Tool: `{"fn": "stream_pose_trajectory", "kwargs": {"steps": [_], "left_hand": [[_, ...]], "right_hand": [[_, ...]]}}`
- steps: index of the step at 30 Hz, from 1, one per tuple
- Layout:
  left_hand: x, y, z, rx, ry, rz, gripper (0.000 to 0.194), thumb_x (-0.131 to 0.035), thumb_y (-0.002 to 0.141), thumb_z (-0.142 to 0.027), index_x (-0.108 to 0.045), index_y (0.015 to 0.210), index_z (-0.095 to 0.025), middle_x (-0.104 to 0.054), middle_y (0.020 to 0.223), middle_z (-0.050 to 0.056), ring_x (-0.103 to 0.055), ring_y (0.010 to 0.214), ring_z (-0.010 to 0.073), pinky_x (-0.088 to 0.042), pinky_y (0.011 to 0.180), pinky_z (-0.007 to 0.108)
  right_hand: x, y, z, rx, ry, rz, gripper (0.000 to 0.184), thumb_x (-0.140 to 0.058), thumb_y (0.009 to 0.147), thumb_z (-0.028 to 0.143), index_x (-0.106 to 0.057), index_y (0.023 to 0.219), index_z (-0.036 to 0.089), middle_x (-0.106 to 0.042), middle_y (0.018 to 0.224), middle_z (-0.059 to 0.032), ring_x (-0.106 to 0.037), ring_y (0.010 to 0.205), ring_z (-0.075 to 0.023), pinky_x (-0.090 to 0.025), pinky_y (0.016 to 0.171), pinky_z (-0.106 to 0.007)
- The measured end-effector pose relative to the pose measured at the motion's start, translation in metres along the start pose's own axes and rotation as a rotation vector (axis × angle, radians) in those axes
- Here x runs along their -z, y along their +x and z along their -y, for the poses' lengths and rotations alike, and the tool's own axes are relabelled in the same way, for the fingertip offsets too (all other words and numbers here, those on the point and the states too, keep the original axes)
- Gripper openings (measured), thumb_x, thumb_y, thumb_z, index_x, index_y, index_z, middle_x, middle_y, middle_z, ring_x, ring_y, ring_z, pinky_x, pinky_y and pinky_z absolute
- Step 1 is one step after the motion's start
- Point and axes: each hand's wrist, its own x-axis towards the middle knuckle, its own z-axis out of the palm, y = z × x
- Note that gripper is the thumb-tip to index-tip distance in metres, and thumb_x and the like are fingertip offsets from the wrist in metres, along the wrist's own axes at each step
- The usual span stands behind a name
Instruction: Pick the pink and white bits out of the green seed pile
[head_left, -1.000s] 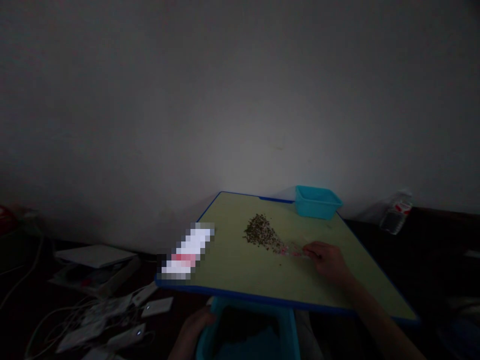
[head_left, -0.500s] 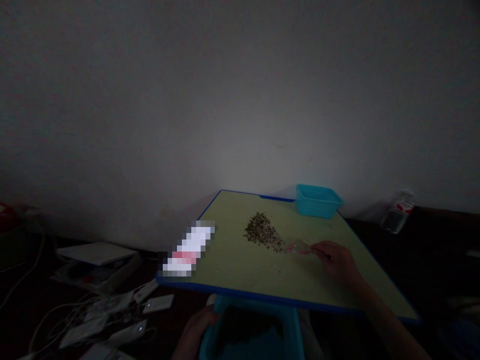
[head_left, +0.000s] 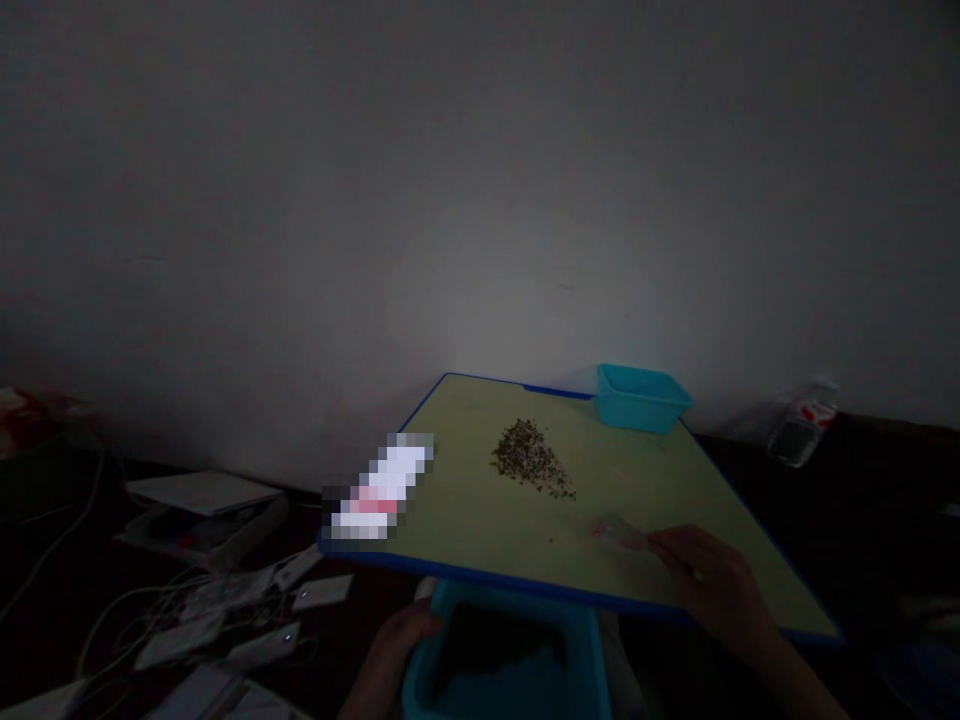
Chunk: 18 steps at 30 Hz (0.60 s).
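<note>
My right hand point(head_left: 709, 575) is closed on a clear, thin plastic piece with pink marks point(head_left: 619, 533), held low over the near right of the table; its exact kind I cannot make out. Beyond and left of it lies a loose pile of small brown and pale grains point(head_left: 529, 458), with a thin tail pointing toward the hand. My left hand point(head_left: 401, 640) grips the left rim of a blue plastic bin point(head_left: 600, 660) below the table's near edge. Dark contents lie in that bin, too dim to name.
The pale-topped table point(head_left: 465, 530) has a blue edge. A second blue basket point(head_left: 641, 400) stands at its back right corner, and a blurred bright rectangle point(head_left: 382, 487) lies at its left. Cables and power strips point(head_left: 217, 610) lie left; a plastic bottle point(head_left: 804, 425) is at right.
My right hand has drawn back toward the near edge and slightly right with the plastic piece, away from the grains. My left hand stays at the bin's rim.
</note>
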Motion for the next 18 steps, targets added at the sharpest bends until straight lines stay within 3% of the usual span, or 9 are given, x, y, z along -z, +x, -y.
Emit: {"fn": "stream_pose_trajectory", "kwargs": {"steps": [6, 10, 14, 18], "left_hand": [[0.004, -0.004, 0.006, -0.084, 0.011, 0.074, 0.013, -0.057, 0.063, -0.021, -0.067, 0.067, -0.014, -0.065, 0.053, 0.001, -0.055, 0.050, 0.0176, -0.041, 0.049, 0.027], [0.005, -0.006, 0.006, -0.069, 0.008, 0.124, 0.013, -0.054, 0.067, -0.017, -0.066, 0.065, -0.013, -0.064, 0.052, 0.001, -0.055, 0.048, 0.0166, -0.040, 0.049, 0.027], [0.004, -0.004, 0.007, -0.065, -0.004, 0.126, 0.017, -0.055, 0.067, -0.020, -0.068, 0.077, -0.013, -0.065, 0.055, 0.001, -0.056, 0.054, 0.0182, -0.042, 0.053, 0.028], [0.009, 0.005, 0.013, -0.022, -0.020, 0.066, 0.013, -0.058, 0.060, -0.023, -0.066, 0.064, -0.014, -0.063, 0.049, 0.001, -0.056, 0.049, 0.0199, -0.041, 0.048, 0.028]], "right_hand": [[-0.004, -0.003, 0.009, 0.062, 0.019, 0.053, 0.023, -0.044, 0.084, 0.019, -0.064, 0.095, 0.022, -0.066, 0.090, -0.0063, -0.061, 0.080, -0.0178, -0.051, 0.071, -0.030], [-0.009, 0.017, 0.009, 0.080, 0.051, 0.120, 0.024, -0.044, 0.084, 0.018, -0.064, 0.096, 0.023, -0.065, 0.092, -0.0049, -0.061, 0.081, -0.0163, -0.050, 0.071, -0.028], [-0.026, 0.050, 0.013, 0.095, 0.045, 0.100, 0.023, -0.045, 0.084, 0.019, -0.066, 0.093, 0.023, -0.066, 0.090, -0.0033, -0.061, 0.080, -0.0156, -0.049, 0.073, -0.028], [-0.032, 0.066, 0.014, 0.027, 0.000, 0.003, 0.022, -0.045, 0.085, 0.023, -0.066, 0.092, 0.022, -0.066, 0.090, -0.0036, -0.061, 0.081, -0.0163, -0.048, 0.076, -0.030]]}}
